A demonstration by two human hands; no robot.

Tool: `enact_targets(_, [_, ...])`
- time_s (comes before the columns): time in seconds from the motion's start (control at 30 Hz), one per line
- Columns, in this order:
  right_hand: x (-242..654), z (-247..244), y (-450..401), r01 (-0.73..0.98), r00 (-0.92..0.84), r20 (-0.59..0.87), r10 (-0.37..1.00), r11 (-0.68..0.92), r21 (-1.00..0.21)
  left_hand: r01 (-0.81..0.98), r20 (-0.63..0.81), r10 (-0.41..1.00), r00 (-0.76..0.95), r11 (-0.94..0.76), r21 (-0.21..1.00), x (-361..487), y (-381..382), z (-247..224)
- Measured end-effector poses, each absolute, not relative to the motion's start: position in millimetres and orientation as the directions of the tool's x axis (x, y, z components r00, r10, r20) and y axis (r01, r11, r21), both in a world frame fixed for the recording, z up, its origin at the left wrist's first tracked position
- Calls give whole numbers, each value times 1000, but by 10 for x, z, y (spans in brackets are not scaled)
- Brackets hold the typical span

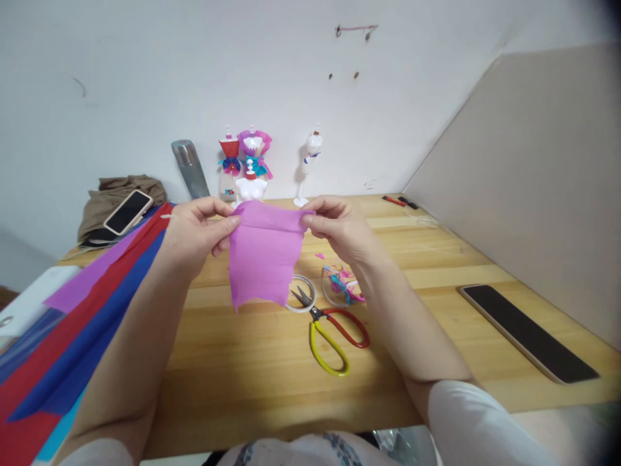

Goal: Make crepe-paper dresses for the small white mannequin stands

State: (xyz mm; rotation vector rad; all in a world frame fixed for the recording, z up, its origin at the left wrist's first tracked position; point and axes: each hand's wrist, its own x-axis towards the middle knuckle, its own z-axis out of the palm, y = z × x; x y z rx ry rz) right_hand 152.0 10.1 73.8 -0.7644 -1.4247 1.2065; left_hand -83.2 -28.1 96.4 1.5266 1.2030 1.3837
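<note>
A piece of purple crepe paper (266,259) hangs stretched between my two hands, above the table. My left hand (201,230) pinches its upper left corner between thumb and fingers. At the upper right corner, my right hand (339,226) pinches it the same way. The top edge looks folded over, and the lower edge is uneven. Below and right of the paper lie scissors (317,317) with one yellow and one red handle, blades partly apart. A white ring of tape (313,294) lies around the blade tips; the paper covers part of it.
Colored paper strips (92,304) lie along the left. Small dressed mannequins (250,184) and a white one (303,175) stand by the wall, near a grey bottle (189,169). Paper scraps (345,285) lie beside my right wrist. One phone (129,211) rests on brown cloth (97,200); a dark flat device (528,333) lies right.
</note>
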Motion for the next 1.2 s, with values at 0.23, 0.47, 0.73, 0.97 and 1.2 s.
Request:
enact_targets(0.23, [1492,771,49,-68,-151,256,955,248,-966,173,335,942,-12,-328,929,-798,-292,991])
enact_targets(0.47, [1452,807,-29,-180,-163,228,960,198,-964,136,331,943,-45,-322,937,-756,-320,1021])
enact_targets(0.73, [1441,831,-72,-245,-174,247,953,201,-948,133,436,900,-22,-429,893,-779,-346,1030])
enact_targets(0.97, [1413,857,-117,-303,-170,230,958,171,-937,170,469,878,-93,-450,877,-793,-354,1037])
enact_targets(1.2, [1395,831,-118,-320,-104,305,947,259,-911,245,537,829,-158,-494,834,-803,-333,1014])
